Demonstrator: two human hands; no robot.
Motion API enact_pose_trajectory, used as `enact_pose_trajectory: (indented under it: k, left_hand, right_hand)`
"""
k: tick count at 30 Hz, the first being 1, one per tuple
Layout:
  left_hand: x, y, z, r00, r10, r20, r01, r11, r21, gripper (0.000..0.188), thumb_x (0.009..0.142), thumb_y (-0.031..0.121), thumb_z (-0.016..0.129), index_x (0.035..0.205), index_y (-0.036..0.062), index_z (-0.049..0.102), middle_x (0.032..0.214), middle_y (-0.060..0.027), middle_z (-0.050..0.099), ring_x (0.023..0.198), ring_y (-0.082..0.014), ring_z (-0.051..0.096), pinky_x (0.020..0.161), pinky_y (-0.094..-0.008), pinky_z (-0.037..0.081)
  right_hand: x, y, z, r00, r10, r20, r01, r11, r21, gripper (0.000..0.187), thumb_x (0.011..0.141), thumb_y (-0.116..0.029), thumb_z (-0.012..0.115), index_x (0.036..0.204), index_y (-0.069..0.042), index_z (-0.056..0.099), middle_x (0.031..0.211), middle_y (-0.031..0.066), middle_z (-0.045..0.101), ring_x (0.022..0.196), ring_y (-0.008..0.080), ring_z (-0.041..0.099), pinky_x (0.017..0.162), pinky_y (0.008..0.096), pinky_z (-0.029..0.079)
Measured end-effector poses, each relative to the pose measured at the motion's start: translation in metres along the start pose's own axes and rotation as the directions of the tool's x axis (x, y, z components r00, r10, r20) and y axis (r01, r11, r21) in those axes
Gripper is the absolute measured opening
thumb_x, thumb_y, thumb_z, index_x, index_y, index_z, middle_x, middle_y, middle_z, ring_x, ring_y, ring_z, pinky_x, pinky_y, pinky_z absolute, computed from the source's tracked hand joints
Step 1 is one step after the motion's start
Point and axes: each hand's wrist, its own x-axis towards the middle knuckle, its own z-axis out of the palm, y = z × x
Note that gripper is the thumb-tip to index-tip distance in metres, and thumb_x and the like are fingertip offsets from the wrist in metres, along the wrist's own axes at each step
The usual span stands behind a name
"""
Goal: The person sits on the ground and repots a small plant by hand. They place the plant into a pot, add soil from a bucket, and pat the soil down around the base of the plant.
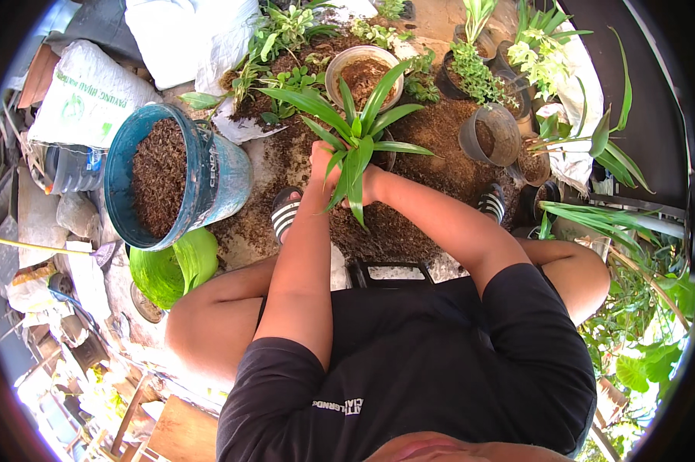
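Note:
A green plant (357, 142) with long, strap-like leaves stands in front of me, and its leaves spread over both hands. My left hand (325, 164) is at the plant's left side, curled closed near its base. What it grips is hidden under the leaves. On the other side, my right hand (373, 185) reaches in low beside the plant, its fingers covered by leaves. Part of a dark pot (386, 156) shows behind the leaves. Just beyond the plant sits a pale round pot (367, 77) with brown soil in it.
A blue bucket (228, 173) of dark, crumbly soil leans at the left, next to a green rounded object (174, 266). Loose soil (432, 208) covers the ground. Potted plants and a tilted grey pot (491, 135) stand at right. White sacks (93, 96) lie at far left.

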Motion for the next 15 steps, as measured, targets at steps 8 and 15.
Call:
enact_pose_trajectory:
  k: [8,15]
  left_hand:
    - [0.004,-0.019,-0.001,1.000,0.014,0.028,-0.014,1.000,0.015,0.015,0.080,0.023,0.076,0.089,0.0114,0.077,0.093,-0.0115,0.074,0.094,-0.0339,0.066,0.084,-0.0426,0.052]
    - [0.015,-0.041,0.011,0.980,0.197,0.011,-0.197,0.980,0.020,0.016,0.080,0.024,0.076,0.090,0.0124,0.078,0.094,-0.0144,0.073,0.098,-0.0384,0.064,0.088,-0.0468,0.051]
  right_hand:
    - [0.007,-0.012,0.013,0.970,0.109,-0.218,-0.176,0.933,-0.313,0.038,0.093,-0.039,0.058,0.121,-0.016,0.067,0.137,0.0111,0.061,0.128,0.0310,0.056,0.110,0.0454,0.044]
    - [0.045,0.036,0.043,0.947,0.270,0.176,-0.054,0.671,-0.739,0.048,0.101,-0.042,0.047,0.138,-0.014,0.059,0.150,0.0117,0.052,0.141,0.0259,0.048,0.120,0.0447,0.034]
